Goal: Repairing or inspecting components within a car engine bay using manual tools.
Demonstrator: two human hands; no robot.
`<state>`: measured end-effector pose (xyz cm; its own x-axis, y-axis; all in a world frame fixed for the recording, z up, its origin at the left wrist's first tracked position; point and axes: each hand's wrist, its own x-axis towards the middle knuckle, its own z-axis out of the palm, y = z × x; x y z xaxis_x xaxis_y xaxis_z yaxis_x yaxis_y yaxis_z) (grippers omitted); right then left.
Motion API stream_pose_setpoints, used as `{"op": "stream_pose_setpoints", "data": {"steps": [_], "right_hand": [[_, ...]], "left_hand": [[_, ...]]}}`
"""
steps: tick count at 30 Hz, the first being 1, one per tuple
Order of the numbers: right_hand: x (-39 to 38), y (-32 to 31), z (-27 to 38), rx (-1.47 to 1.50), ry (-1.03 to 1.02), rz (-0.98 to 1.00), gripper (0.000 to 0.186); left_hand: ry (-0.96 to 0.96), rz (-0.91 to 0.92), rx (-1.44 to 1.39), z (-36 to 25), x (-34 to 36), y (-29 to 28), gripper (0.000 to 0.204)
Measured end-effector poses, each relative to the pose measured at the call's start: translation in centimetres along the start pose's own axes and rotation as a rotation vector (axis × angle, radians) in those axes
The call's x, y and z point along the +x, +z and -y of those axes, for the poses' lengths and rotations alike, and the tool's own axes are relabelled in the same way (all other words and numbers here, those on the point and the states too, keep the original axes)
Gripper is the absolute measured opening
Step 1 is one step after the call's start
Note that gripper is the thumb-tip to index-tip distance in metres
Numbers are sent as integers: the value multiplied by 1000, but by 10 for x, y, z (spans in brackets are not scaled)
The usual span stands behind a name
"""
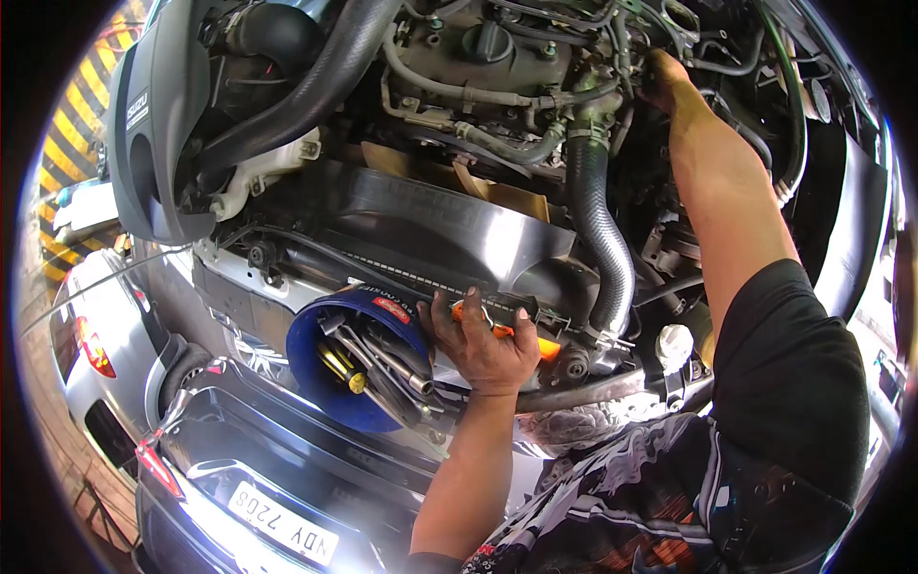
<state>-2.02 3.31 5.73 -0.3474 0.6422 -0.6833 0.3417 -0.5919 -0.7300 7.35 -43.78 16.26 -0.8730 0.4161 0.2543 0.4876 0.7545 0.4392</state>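
My left hand (490, 356) lies over the front edge of the engine bay with its fingers spread. Under it is an orange-handled tool (548, 348), partly covered by the fingers; its kind is not clear. Just left of that hand, a blue bucket (311, 383) rests tilted, full of metal hand tools, among them a yellow-and-black-handled screwdriver (356, 383) and a socket tool (419, 381). My right arm stretches deep into the bay, where my right hand (663, 78) is beside the engine (478, 72) among hoses. Its fingertips are hidden there.
A thick ribbed black hose (602, 220) runs between my arms, and another large hose (306, 105) crosses at the left. The black radiator shroud (440, 215) spans the front. A grey plastic cover (153, 124) stands at left. A dark car (277, 469) is parked close behind the bucket.
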Motion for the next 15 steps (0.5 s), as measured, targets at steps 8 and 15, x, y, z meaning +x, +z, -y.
{"op": "stream_pose_setpoints", "data": {"steps": [8,15], "right_hand": [[32,-10,-5,41,96,159,32],[75,-27,-14,96,76,172,24]], "left_hand": [[-32,6,-6,-2,3,-5,60],[-25,-3,-22,1,2,-2,59]]}}
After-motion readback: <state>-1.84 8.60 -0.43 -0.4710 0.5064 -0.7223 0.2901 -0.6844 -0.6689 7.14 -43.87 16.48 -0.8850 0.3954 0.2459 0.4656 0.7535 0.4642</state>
